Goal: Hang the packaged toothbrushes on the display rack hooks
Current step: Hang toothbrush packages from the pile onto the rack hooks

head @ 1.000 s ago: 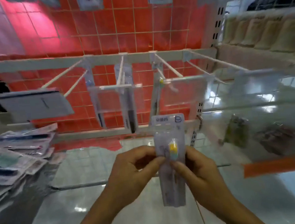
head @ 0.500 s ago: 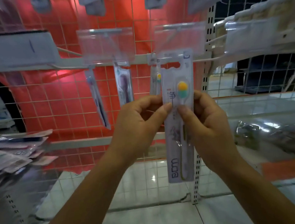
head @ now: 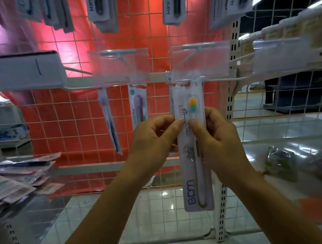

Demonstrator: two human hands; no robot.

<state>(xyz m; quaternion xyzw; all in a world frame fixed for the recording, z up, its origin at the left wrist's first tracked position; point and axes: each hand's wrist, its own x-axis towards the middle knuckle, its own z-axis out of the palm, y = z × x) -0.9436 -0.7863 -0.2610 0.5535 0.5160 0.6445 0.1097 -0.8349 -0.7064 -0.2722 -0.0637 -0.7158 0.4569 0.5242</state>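
A long clear-and-white toothbrush pack [head: 196,176] with a yellow and teal brush head stands upright in front of me. My left hand [head: 154,139] pinches its left edge, and my right hand [head: 217,136] pinches its right side. The pack's top sits just under the clear label holder [head: 201,61] of the middle-right hook, where another pack hangs behind it. Whether the pack's hole is on the hook is hidden. Two more packs, one with a purple brush [head: 138,106] and one tilted [head: 109,122], hang from hooks to the left.
A loose pile of toothbrush packs [head: 16,183] lies on the shelf at the left. Grey packs [head: 174,5] hang from the upper row. The white wire grid [head: 69,119] backs the rack, with a slotted upright post [head: 231,97] at the right.
Both hands have raised the pack from waist height up to the hook under the middle-right label holder, and my view has tilted up toward the rack.
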